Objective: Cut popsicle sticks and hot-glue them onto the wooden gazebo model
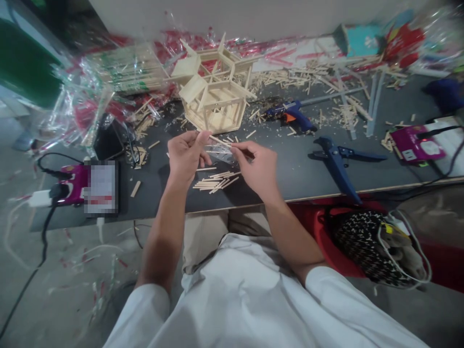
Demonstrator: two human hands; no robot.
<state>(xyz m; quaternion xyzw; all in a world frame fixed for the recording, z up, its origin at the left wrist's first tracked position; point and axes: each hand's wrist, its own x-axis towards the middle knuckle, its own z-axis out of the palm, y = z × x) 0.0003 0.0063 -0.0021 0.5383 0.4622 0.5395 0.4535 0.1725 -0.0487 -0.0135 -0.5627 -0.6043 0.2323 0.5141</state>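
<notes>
Head: stick (pixel 220 141) between left hand (pixel 186 157), right hand (pixel 258 169)

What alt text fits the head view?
A person's left hand pinches a thin wooden stick, with the right hand at its other end, above a pile of sticks on a dark table. Behind stands a stick-built model; a blue glue gun and blue cutter lie to the right.
</notes>
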